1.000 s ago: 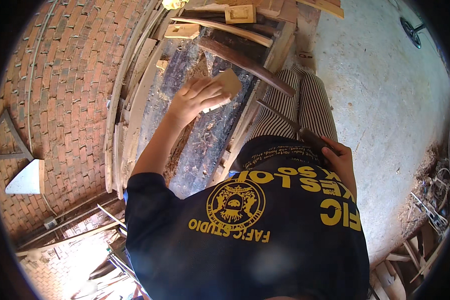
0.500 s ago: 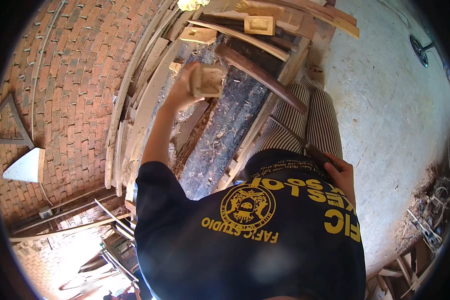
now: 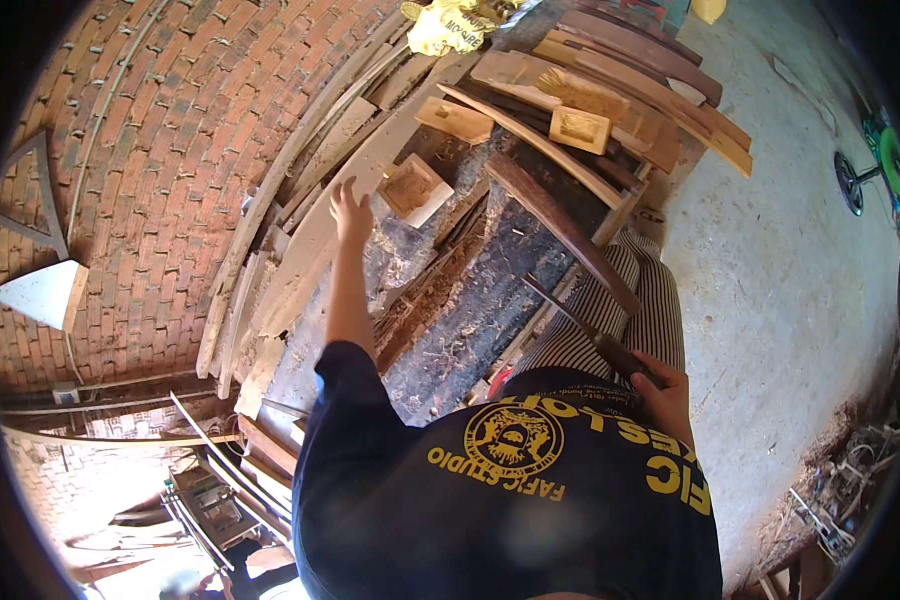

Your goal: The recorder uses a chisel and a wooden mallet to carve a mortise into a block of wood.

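Observation:
My left hand [image 3: 351, 212] is stretched forward with its fingers spread and nothing in it. Just right of it, a square carved wooden block [image 3: 415, 188] lies on the pile of planks, close to the fingertips but apart from them. Down by my hip, my right hand [image 3: 667, 397] grips the dark handle of a chisel-like tool [image 3: 580, 325]. The tool's blade points up and left over the dark, chip-strewn workbench [image 3: 470, 330]. My dark shirt with yellow print fills the lower middle.
Two more carved blocks [image 3: 455, 118] [image 3: 579, 128] rest on stacked boards farther away. A dark curved plank [image 3: 560, 228] crosses the bench. Long slats lean along the brick paving [image 3: 140, 170] on the left. A yellow bag [image 3: 450, 25] lies at the top, and the concrete floor [image 3: 790, 270] is on the right.
My left hand carried the carved block forward, set it on the planks and let go; its fingers are now spread. My right hand kept hold of the tool.

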A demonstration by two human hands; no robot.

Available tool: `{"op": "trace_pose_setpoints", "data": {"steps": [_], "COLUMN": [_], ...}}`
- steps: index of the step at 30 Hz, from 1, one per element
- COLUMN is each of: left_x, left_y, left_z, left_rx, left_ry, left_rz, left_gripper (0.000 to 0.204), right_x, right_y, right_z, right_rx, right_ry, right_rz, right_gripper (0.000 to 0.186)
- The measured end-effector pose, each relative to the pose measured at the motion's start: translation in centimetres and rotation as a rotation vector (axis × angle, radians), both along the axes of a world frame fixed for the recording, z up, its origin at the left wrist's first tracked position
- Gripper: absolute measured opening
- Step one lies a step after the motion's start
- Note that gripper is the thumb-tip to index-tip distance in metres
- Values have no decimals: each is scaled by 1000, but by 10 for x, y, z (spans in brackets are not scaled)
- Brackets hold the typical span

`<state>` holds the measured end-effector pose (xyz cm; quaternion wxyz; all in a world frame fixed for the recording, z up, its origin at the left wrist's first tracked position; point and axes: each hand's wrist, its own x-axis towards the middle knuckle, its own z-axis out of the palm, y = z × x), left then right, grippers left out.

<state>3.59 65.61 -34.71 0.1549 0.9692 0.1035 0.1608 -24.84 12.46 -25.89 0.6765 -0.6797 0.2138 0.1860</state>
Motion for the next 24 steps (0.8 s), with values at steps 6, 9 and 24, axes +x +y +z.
{"op": "trace_pose_setpoints", "data": {"steps": [6,9,24], "left_x": [-37,-43,-59], "left_y": [-83,-89,-112], "left_z": [-3,3,6], "left_rx": [-932,-631,-135], "left_ry": [-153,-165,-285], "left_rz": [-306,-302,-137], "left_gripper": [88,107,124], "right_x": [61,95,144], "right_y": [32,59,136], "right_z": [4,2,-6], "right_rx": [-92,-170,-111], "right_ry": [-262,-480,-583], "right_rz": [147,229,301], "right_gripper": [38,37,32]}}
